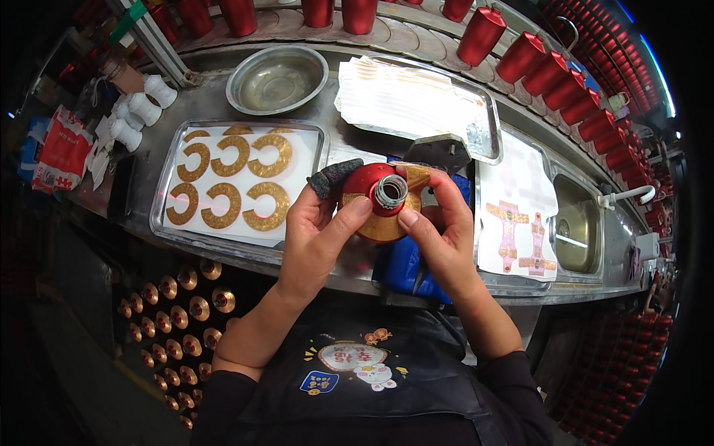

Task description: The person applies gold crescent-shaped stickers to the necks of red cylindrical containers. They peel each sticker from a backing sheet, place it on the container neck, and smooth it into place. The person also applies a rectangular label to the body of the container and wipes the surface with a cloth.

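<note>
Fingers of the left hand [316, 234] and right hand [439, 230] are closed around a red bottle [375, 197] with a gold label, held at centre frame, its mouth turned toward the camera. Left of it, a metal tray [167, 182] of gold C-shaped stickers [227, 182] is seen; a steel bowl [277, 78] sits above.

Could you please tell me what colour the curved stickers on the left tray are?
Glittery gold curved stickers, on white backing; the head view shows them.
</note>
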Demonstrator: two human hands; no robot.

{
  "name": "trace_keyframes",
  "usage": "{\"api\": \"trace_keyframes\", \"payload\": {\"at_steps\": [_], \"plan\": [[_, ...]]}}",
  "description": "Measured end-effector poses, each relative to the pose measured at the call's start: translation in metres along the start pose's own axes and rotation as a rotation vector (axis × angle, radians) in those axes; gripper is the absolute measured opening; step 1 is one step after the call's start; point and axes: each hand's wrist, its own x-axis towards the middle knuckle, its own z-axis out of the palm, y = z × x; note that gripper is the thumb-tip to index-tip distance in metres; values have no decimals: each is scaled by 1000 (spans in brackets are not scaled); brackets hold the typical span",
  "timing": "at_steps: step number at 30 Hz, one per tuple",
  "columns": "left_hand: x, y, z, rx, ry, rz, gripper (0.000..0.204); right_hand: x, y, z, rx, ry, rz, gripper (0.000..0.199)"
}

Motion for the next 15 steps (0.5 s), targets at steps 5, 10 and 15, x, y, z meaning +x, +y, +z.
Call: {"api": "trace_keyframes", "payload": {"at_steps": [5,10,15], "plan": [[-1,-1,-2,16,4,-10,41,2,-2,0,-43,0,-31,38],[-3,-5,-4,144,-21,22,53,4,2,-3,-102,-20,-58,41],[-4,-6,-4,90,-32,12,58,8,1,-6,-48,-38,-12,43]]}}
